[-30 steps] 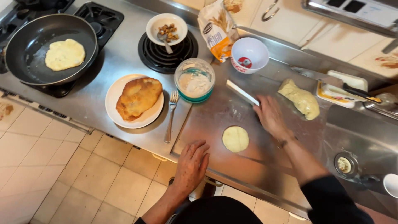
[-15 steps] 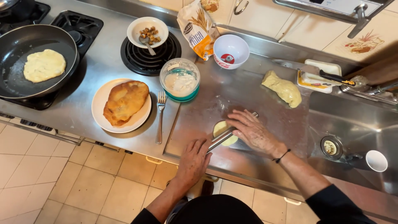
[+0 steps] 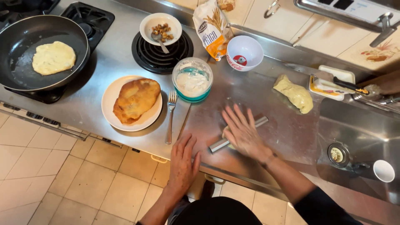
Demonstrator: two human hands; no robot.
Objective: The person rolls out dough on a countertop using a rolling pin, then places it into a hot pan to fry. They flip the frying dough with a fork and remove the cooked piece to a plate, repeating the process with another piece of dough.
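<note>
Right hand [image 3: 246, 134] flat and spread on metal rolling pin [image 3: 238, 134] over dough disc [image 3: 228, 137], pin slanting lower-left to upper-right; left hand [image 3: 182, 160] open, empty, beside lower end.

I'm seeing a silver metal rolling pin [image 3: 238, 133] on the grey steel counter [image 3: 258, 96], pale yellow dough [image 3: 228, 141] showing under it. A bigger yellowish dough lump [image 3: 294, 93] sits there too. The white plate [image 3: 131, 104] carries golden-brown fried bread [image 3: 135, 99]. The black frying pan [image 3: 41, 52] holds a cream flatbread [image 3: 53, 57]. The teal container [image 3: 192, 80] has white contents. The white bowl [image 3: 244, 52] bears a red patch. The floor tiles [image 3: 62, 175] are beige.
</note>
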